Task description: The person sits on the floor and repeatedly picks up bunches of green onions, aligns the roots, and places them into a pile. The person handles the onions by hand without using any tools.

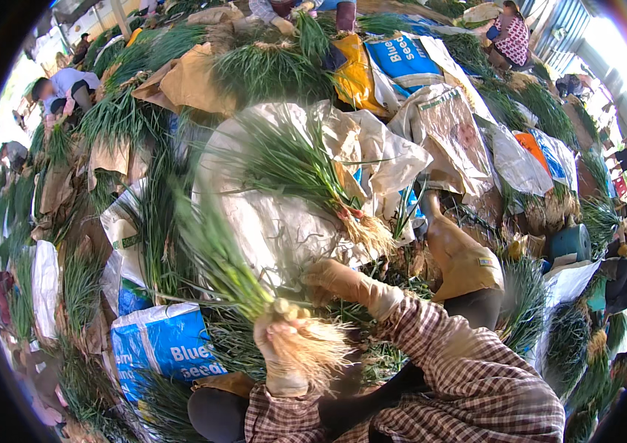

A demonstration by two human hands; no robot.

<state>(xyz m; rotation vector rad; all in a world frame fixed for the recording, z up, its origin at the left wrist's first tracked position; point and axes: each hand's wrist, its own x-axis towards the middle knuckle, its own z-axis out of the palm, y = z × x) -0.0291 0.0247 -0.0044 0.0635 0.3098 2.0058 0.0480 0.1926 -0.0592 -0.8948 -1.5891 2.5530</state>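
My gloved left hand grips a bunch of green onions just above its pale roots. Its leaves spread up and to the left, blurred at the tips. To the right of that bunch is my gloved right hand, fingers curled and blurred; whether anything is between them is unclear. Beyond both hands, a second bunch of green onions lies on a white woven sack, its roots towards the right. Scraps of leaf are scattered over the sack near my right hand.
Blue-and-white printed sacks lie at the left. Piles of green onions and a brown paper sheet are farther out. At the right is a teal cylindrical container. Other people sit or bend around the edges.
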